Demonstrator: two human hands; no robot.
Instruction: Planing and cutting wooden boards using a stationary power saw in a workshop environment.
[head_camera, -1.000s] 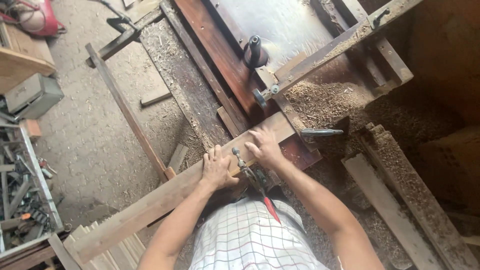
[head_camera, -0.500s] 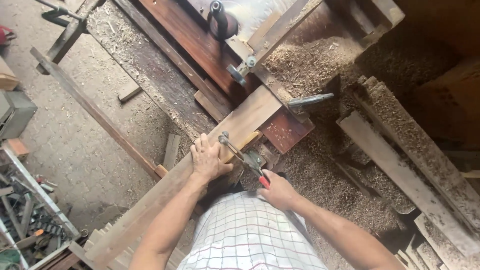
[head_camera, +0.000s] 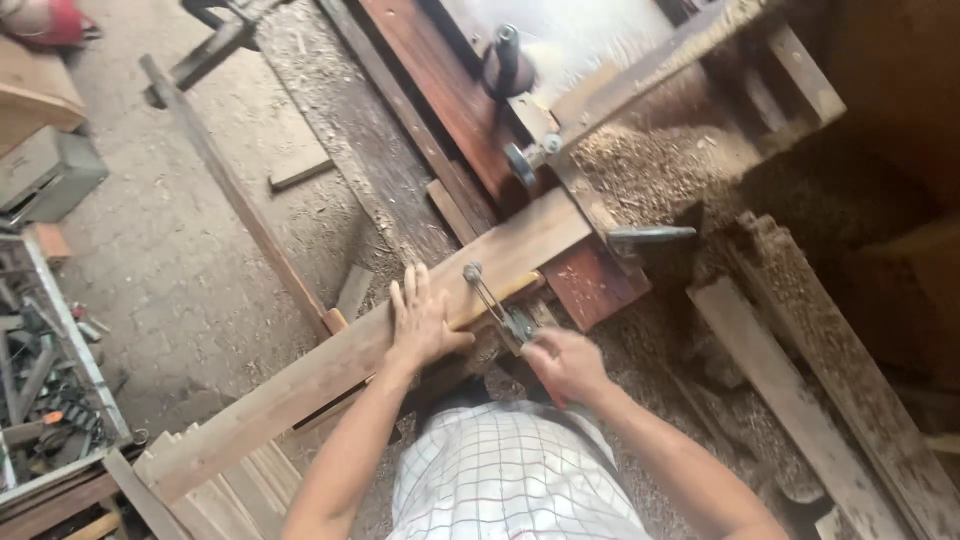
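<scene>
- The left hand (head_camera: 420, 325) lies flat, fingers spread, pressing a long plank (head_camera: 350, 365) that slants across the desk (head_camera: 590, 285).
- The right hand (head_camera: 565, 365) has its grip closed around a metal tool (head_camera: 497, 303) at the plank's near edge.
- The plank looks whole and uncut; as far as I can judge, the work on it is at an early stage.
- Sawdust (head_camera: 640, 165) covers the machine top; the dusty floor (head_camera: 170, 260) holds loose boards, and a tray of tools (head_camera: 45, 380) stands at the left.
</scene>
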